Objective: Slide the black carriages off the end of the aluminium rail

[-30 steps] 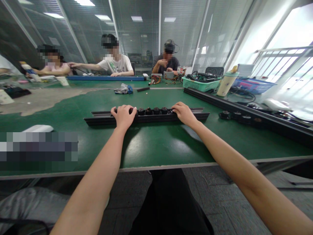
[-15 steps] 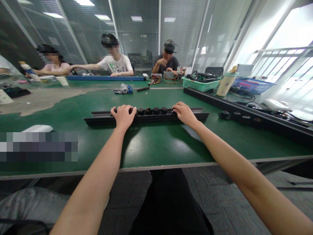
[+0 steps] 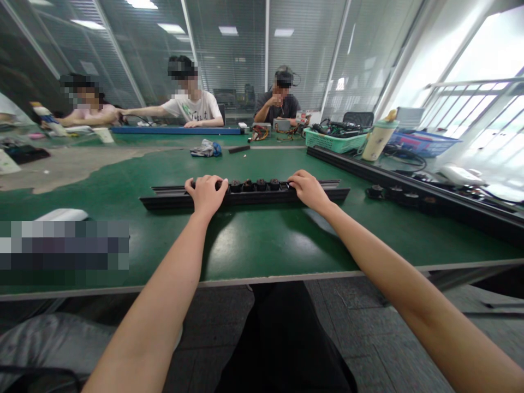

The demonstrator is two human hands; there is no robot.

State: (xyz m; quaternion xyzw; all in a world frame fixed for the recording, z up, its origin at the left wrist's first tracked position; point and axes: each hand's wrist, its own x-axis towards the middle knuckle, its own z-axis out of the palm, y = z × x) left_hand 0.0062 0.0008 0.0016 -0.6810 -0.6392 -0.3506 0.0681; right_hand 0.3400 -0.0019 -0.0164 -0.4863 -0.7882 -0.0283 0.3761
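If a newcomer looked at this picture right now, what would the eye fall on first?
Probably the left hand and right hand near the middle of the green table, both at the black rails with round black parts between them. Next, perhaps, the light green basket heaped with dark cables, back right, and the blue bar on the far side, before a co-worker in a white T-shirt.
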